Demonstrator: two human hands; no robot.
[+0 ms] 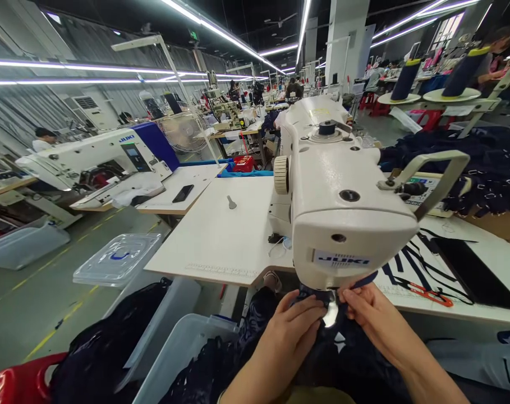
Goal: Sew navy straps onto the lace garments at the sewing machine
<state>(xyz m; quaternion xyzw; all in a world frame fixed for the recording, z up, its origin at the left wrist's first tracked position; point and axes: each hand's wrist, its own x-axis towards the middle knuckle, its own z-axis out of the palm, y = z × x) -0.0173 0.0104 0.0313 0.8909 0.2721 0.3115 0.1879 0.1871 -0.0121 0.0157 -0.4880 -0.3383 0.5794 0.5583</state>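
A white Juki sewing machine (pixel 343 191) stands in front of me on a white table (pixel 221 230). Dark navy lace fabric (pixel 343 359) lies under its head and spills toward me. My left hand (pixel 290 328) rests on the fabric just left of the presser foot (pixel 331 311), fingers curled and pressing the cloth. My right hand (pixel 375 317) pinches the fabric and a narrow dark strap right of the foot. The needle itself is hidden behind the machine head.
Red-handled snips (pixel 431 294), dark straps and a black phone (pixel 473 272) lie on the table right of the machine. Clear plastic bins (pixel 120 258) and a bin of dark fabric (pixel 107 348) stand to the left. Another Juki machine (pixel 95 163) and other workers sit farther off.
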